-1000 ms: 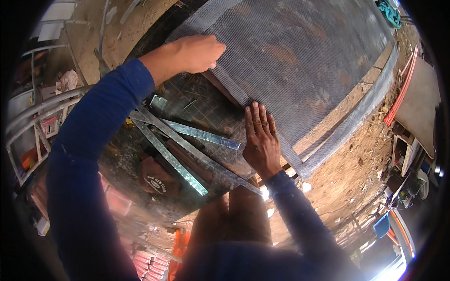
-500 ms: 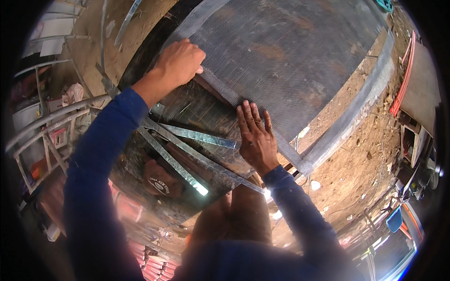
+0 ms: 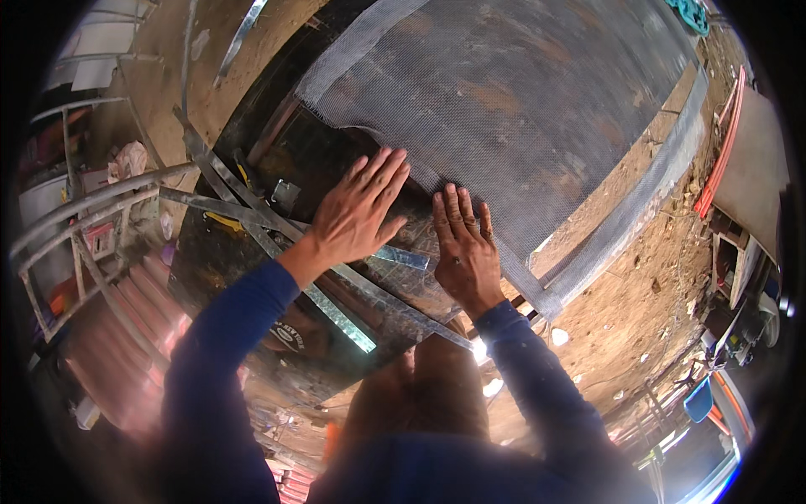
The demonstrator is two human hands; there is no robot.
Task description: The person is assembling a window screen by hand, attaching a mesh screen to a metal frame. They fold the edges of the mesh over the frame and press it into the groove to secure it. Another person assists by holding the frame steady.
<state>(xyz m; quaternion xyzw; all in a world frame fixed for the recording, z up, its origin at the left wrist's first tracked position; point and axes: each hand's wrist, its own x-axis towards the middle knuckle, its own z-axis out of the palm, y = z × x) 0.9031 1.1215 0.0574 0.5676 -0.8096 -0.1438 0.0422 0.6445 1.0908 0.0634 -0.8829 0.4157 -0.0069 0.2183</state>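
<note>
At the lower edge, the person's dark blue sleeves (image 3: 537, 374) and bare legs (image 3: 449, 378) are dim, with haze over the left arm. Just beyond, a dark, flat, scuffed work surface (image 3: 327, 370) carries several long, flat, silvery metal strips (image 3: 342, 321); the left forearm and hand cover parts of them. A brown fabric item with pale lettering (image 3: 284, 338) is mostly lost in shadow beside the forearm.

The left hand (image 3: 361, 206) is open, fingers extended and thumb apart, close to the mesh's near edge; whether its fingertips touch is unclear. The right hand (image 3: 466, 248) is also open and flat, its fingers laid on that edge; its palm is hidden.

Ahead of both hands, a grey, finely woven mesh sheet (image 3: 537, 118) spreads across the surface, its near edge wavy past the left fingertips and its far end cut off by the upper rim. Farther out, a curved grey tubular metal frame (image 3: 92, 210) stands at left, and a crumpled teal bundle (image 3: 690, 15) at upper right is cropped.
</note>
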